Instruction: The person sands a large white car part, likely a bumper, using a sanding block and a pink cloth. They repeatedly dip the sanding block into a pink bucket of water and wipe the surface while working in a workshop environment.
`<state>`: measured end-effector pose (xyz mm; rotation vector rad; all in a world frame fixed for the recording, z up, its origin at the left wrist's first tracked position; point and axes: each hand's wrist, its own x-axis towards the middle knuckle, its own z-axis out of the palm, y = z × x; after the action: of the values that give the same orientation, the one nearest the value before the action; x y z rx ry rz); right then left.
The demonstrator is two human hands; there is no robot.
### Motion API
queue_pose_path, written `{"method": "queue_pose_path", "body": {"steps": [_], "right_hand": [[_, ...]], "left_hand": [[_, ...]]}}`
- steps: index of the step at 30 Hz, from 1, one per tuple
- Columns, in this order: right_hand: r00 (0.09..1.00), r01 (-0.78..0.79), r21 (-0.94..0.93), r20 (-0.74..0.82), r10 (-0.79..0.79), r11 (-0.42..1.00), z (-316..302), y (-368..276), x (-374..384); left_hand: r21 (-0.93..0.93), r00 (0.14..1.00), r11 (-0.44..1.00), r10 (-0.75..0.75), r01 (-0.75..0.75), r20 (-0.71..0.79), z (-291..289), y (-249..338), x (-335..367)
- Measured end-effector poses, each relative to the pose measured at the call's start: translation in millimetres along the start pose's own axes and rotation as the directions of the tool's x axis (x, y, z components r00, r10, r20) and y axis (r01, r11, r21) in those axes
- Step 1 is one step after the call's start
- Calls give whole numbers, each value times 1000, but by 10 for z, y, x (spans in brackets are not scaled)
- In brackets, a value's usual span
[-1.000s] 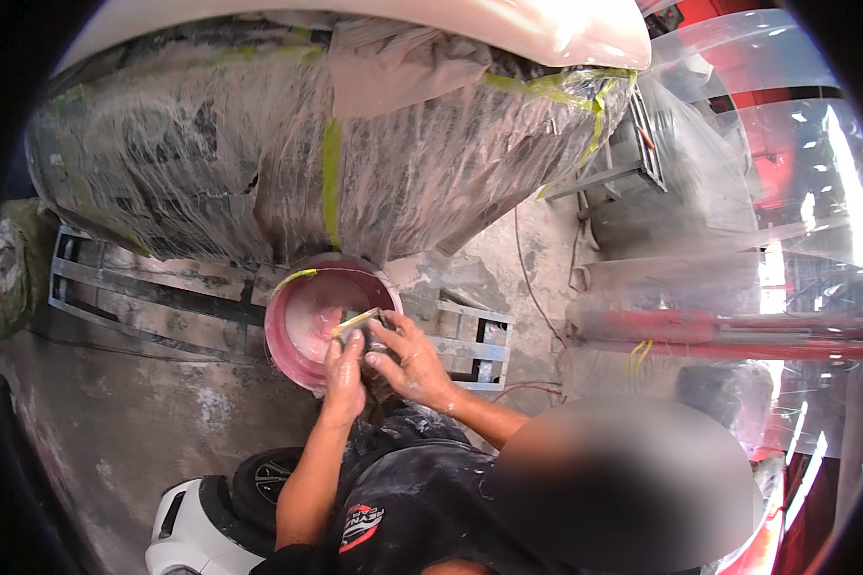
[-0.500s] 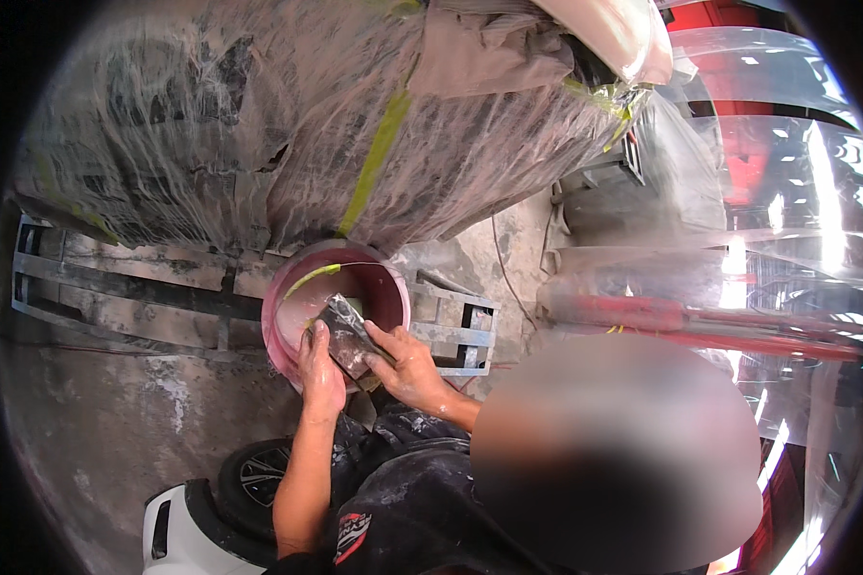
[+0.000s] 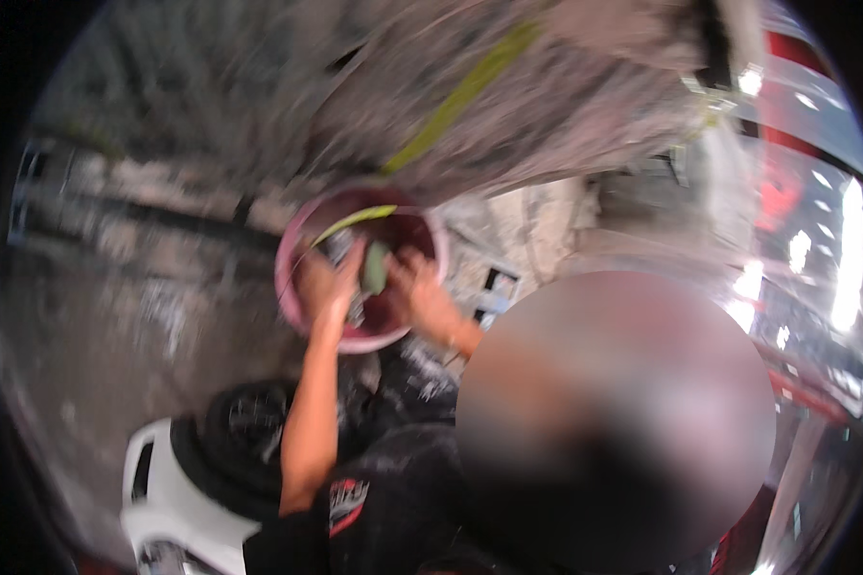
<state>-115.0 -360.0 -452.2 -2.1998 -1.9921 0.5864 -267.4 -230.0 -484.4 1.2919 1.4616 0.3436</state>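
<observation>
A pink bucket [image 3: 438, 240] with a yellow-green strip [image 3: 355, 222] along its handle stands before me. Both my hands are down inside its rim, blurred by motion. My left hand [image 3: 328, 286] is closed around a dark flat block [image 3: 357, 311] smeared with whitish residue; parts of the block show above and below the fingers. Between my hands is a dull green pad [image 3: 374, 268]; whether it is loose or attached to the block I cannot tell. Close to the pad's right side, my right hand [image 3: 422, 287] has its fingers apart, perhaps touching it.
Beyond the bucket rises a large form wrapped in plastic sheeting [image 3: 211, 86] with yellow-green tape [image 3: 465, 96]. A metal frame [image 3: 494, 287] lies behind the bucket. At lower left are a tire [image 3: 244, 412] and a white car panel [image 3: 149, 479]. Clear plastic [image 3: 805, 259] hangs at right.
My hands have gone from tilting the block together at the bucket's near side to deeper inside it. My right hand has come off the block. The green pad shows more. The view has shifted.
</observation>
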Motion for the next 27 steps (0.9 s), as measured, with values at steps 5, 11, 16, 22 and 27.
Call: {"method": "queue_pose_path", "body": {"steps": [5,11,16,22,27], "right_hand": [[955,36,-158,295,13,987,611,163,484],[975,96,-301,220,-29,949,1734,650,573],[933,-167,-124,300,197,978,1079,130,871],[933,-93,-140,334,136,986,1091,41,1046],[916,-310,-90,238,323,946,1499,61,1108]], "left_hand": [[348,996,937,56,-29,-65,326,-295,179],[480,974,857,-224,185,25,431,-240,440],[611,996,786,-66,92,-64,856,-1117,875],[483,989,875,-95,27,116,362,-627,769],[631,990,771,-139,93,23,513,-777,806]]}}
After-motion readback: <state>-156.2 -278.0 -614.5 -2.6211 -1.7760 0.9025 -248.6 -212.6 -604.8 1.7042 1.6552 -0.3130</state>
